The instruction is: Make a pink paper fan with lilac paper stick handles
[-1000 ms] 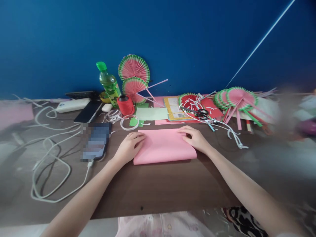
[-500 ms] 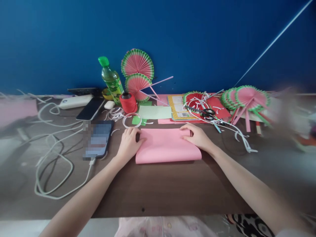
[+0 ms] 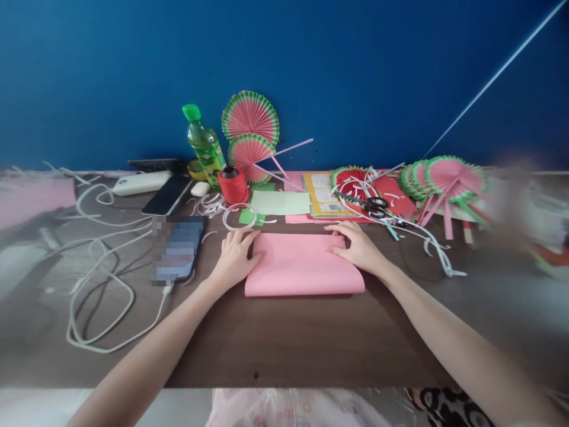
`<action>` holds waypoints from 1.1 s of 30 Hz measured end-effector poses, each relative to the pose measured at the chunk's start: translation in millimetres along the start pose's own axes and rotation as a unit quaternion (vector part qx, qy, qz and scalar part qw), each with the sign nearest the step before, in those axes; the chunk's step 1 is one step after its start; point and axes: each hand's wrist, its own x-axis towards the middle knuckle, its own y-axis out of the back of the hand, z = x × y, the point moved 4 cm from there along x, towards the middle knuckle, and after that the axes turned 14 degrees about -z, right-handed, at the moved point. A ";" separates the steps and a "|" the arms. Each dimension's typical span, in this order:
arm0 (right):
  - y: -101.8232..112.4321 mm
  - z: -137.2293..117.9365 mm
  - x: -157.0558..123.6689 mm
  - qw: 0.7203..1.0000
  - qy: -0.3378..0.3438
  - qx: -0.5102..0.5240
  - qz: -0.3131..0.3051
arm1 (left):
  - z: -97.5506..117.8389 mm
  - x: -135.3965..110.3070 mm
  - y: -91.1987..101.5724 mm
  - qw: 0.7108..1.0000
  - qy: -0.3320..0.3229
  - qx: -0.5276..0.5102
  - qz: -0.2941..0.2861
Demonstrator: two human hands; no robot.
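A sheet of pink paper (image 3: 297, 267) lies on the brown table, bent over on itself with a rounded, uncreased fold along its near side. At the paper's far left corner, my left hand (image 3: 237, 255) grips the edge between thumb and fingers. My right hand (image 3: 355, 246) pinches the far right corner the same way, thumb on top of the sheet. Just beyond the paper lie a roll of tape (image 3: 239, 218) and a pale green paper strip (image 3: 284, 203).
Left of my arm are a phone (image 3: 180, 249) and a looped white cable (image 3: 128, 296). Behind stand a green bottle (image 3: 207, 145), a red thread spool (image 3: 233, 187) and pleated paper fans (image 3: 251, 118). Scissors (image 3: 373, 206) rest among white strips at the right.
Both hands keep hold of the pink paper's far corners, nearly still. The view has shifted slightly; the paper's fold looks much the same.
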 end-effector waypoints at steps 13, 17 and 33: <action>-0.4 2.8 0.9 0.980 -0.007 0.183 0.077 | 1.6 -0.5 -0.1 0.997 -0.045 -0.062 0.013; -2.9 4.6 12.4 0.916 -0.041 0.380 0.122 | -9.8 3.0 2.4 0.965 -0.042 -0.251 0.064; -8.0 4.0 25.5 0.817 -0.106 0.558 0.101 | -9.1 10.8 -2.1 0.794 0.000 -0.600 0.098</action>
